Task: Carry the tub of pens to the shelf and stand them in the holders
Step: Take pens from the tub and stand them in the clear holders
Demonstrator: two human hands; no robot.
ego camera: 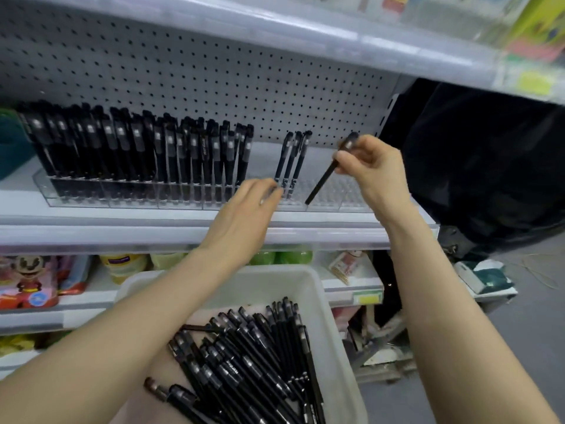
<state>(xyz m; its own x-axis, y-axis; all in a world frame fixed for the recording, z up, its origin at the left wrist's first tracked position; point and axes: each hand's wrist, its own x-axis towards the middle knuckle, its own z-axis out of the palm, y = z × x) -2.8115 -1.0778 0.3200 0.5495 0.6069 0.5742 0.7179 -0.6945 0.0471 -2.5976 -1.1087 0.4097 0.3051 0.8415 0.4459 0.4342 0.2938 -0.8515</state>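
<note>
A red package printed with a cartoon figure (29, 280) sits on a lower rack (85, 313) beside yellow packs (122, 266) and green items (293, 257), with a yellow price label (368, 298) nearby. A black covering (477, 166) fills the right side above grey floor (532, 347). Bright green and pink boxes (538, 29) crowd the top corner.

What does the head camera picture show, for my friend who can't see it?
The right hand pinches a black pen, tilted with its tip down at the clear holder on a shop shelf. The left hand reaches to three standing pens. A white tub of loose pens sits below.
</note>
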